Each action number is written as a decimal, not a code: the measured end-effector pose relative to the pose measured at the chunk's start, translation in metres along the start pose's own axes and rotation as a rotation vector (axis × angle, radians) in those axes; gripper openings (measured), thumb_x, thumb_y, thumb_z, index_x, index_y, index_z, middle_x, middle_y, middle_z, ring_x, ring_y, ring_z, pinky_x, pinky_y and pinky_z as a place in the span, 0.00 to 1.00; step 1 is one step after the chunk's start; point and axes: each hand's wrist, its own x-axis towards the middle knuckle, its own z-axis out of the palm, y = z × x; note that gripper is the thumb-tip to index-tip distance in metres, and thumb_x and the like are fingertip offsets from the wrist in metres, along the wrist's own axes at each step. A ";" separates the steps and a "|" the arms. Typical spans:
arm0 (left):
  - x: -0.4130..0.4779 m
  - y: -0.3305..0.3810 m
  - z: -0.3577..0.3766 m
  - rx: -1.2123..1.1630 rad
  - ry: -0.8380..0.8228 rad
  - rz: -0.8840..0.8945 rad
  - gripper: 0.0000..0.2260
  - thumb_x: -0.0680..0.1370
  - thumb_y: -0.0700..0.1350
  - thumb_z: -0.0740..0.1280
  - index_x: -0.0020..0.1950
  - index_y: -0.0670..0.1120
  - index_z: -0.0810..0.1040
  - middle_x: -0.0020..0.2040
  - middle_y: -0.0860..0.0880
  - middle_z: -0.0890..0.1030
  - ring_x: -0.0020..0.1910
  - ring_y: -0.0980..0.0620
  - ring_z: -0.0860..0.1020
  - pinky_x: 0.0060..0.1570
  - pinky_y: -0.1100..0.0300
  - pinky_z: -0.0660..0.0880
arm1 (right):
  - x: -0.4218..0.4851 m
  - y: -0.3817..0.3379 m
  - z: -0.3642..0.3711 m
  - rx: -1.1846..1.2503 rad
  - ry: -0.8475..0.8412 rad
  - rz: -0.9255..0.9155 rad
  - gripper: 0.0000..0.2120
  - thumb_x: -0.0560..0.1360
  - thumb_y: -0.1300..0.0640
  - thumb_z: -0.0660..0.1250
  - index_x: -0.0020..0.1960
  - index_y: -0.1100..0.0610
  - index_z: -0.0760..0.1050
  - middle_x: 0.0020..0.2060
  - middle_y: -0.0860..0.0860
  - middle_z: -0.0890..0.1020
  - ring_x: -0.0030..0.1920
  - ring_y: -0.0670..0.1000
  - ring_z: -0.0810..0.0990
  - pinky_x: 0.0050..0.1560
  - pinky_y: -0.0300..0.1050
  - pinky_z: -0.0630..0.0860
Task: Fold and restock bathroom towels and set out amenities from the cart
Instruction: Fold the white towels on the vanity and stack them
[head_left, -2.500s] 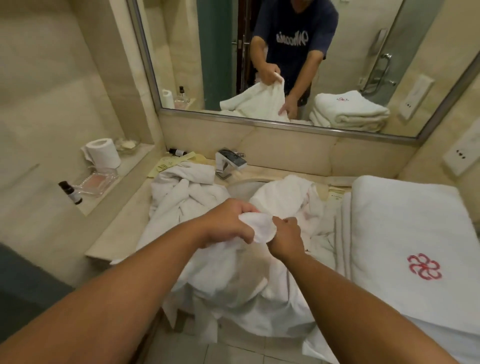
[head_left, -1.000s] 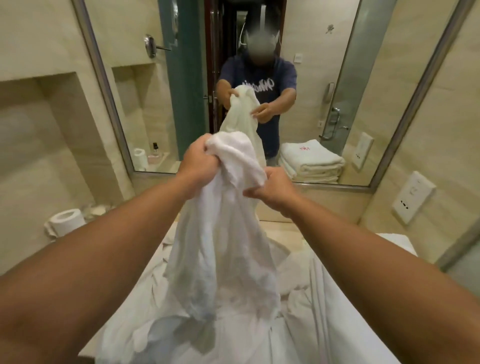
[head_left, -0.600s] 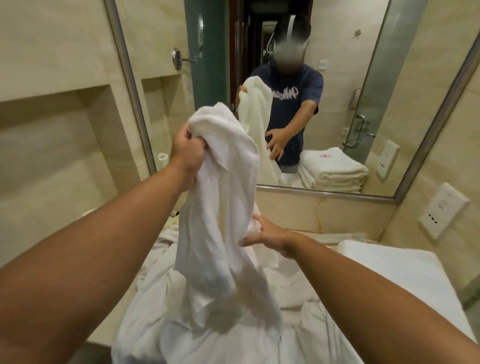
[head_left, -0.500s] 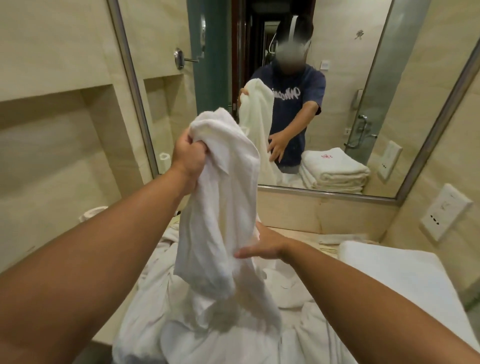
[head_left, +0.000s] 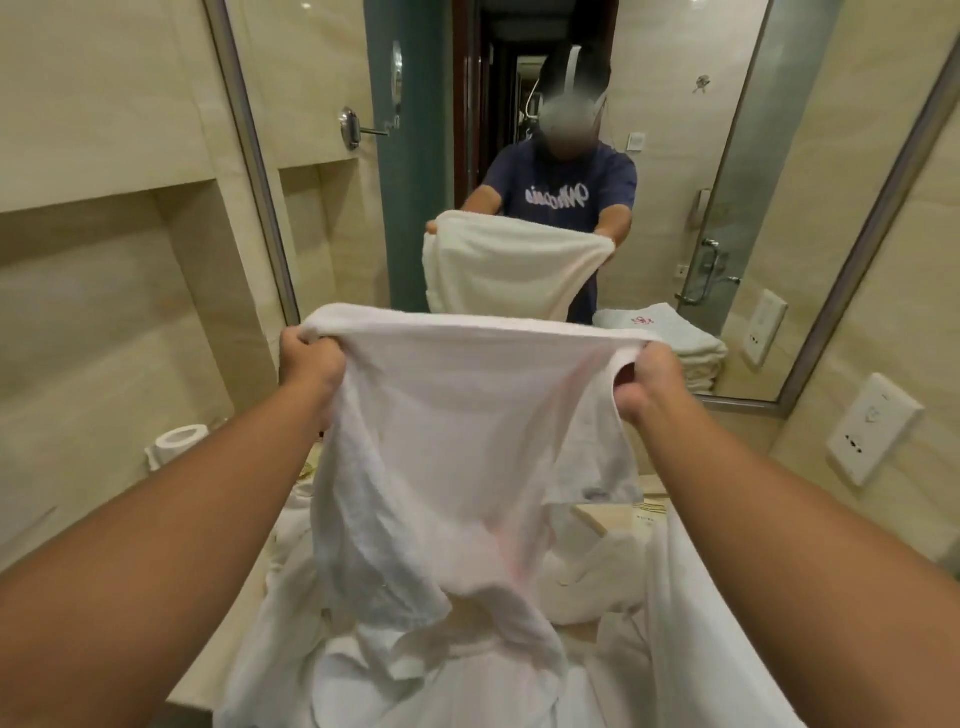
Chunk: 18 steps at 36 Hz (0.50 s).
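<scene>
— Where is the towel?
— The white towel (head_left: 467, 441) hangs in the air in front of the mirror (head_left: 727, 156), above the surface (head_left: 652, 486). The left hand (head_left: 311, 364) grips one top corner, with its fingers curled round the bunched cloth. The right hand (head_left: 647, 384) grips the other top corner in the same way. The top edge is stretched almost straight between them.
— How does it look?
— It is thin and wrinkled, with a faint pink tint in the middle. It is wide at the top and narrows downward. Its lower end reaches the heap of white linen (head_left: 597, 571) on the surface. One loose corner hangs below the right hand.
— Anything else near?
— A toilet paper roll (head_left: 179, 439) stands at the left, by the wall
</scene>
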 end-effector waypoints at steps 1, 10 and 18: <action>0.002 -0.002 0.000 0.005 -0.002 -0.005 0.10 0.79 0.50 0.61 0.60 0.58 0.71 0.56 0.49 0.78 0.55 0.43 0.78 0.61 0.42 0.78 | -0.005 -0.008 0.006 0.000 -0.006 -0.036 0.25 0.71 0.60 0.60 0.67 0.61 0.79 0.59 0.64 0.83 0.60 0.67 0.82 0.57 0.73 0.76; -0.001 -0.011 0.009 0.047 -0.037 0.035 0.23 0.82 0.43 0.58 0.75 0.57 0.62 0.63 0.50 0.72 0.56 0.45 0.73 0.51 0.50 0.70 | -0.034 -0.065 0.036 0.085 0.046 -0.247 0.17 0.83 0.51 0.63 0.65 0.60 0.78 0.54 0.60 0.86 0.52 0.62 0.85 0.52 0.68 0.81; -0.017 0.007 0.015 0.223 -0.195 0.141 0.24 0.83 0.44 0.59 0.77 0.61 0.63 0.68 0.50 0.72 0.59 0.40 0.75 0.57 0.45 0.77 | -0.066 -0.097 0.055 -0.042 -0.037 -0.377 0.13 0.84 0.49 0.63 0.62 0.57 0.78 0.52 0.57 0.86 0.47 0.56 0.86 0.49 0.55 0.85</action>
